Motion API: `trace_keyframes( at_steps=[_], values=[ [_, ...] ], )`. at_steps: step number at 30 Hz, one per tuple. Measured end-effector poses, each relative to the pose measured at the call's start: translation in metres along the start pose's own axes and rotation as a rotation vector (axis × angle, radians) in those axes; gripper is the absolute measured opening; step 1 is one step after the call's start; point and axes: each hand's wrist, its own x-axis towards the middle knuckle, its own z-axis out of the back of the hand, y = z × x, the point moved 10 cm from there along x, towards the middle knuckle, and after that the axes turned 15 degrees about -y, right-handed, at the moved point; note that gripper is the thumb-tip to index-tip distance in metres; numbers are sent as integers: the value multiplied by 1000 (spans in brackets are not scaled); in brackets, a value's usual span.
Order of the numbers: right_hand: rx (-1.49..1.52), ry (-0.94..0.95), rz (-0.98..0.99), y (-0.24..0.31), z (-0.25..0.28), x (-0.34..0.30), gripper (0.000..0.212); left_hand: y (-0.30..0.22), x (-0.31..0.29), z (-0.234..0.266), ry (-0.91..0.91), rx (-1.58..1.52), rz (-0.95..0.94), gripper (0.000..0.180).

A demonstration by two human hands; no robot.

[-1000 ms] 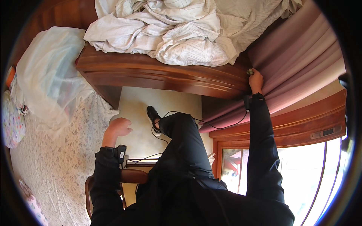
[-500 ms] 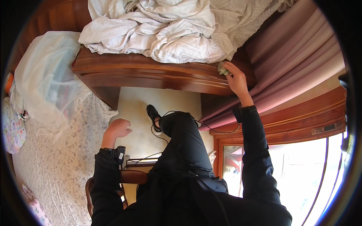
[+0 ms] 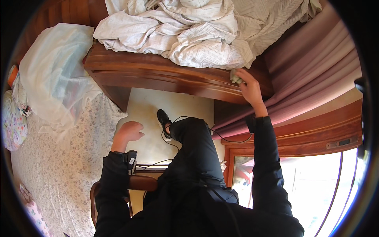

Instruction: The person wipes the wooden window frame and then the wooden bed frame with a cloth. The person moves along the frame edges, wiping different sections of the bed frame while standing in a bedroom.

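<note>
My right hand point(image 3: 251, 88) is closed on a small crumpled greenish-grey cloth point(image 3: 235, 76). It presses the cloth against the right end of a dark wooden desk point(image 3: 158, 72), close to the edge of a heap of white bedding point(image 3: 197, 41). My left hand point(image 3: 130, 132) hangs over the pale floor beside the bed, its fingers loosely bent and nothing visible in them. Its wrist carries a black device.
Pink curtains point(image 3: 312, 65) hang at the right above a wood-framed window point(image 3: 292, 177). At the left lies a bed with a flowered cover point(image 3: 71, 158) and sheer white fabric point(image 3: 51, 75). A wooden chair armrest point(image 3: 143, 183) and thin black cables are near my legs.
The right hand with the cloth has slid slightly toward me along the desk. My left hand has shifted a little to the right. The whole view has turned slightly.
</note>
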Motion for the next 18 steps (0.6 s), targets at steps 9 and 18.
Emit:
trace_keyframes(
  at_steps=[9, 18],
  values=[
    [-240, -85, -160, -16, -5, 9, 44, -3, -1, 5, -2, 31, 12, 31],
    [-70, -130, 43, 66, -5, -6, 43, -10, -2, 11, -34, -7, -19, 27]
  ],
)
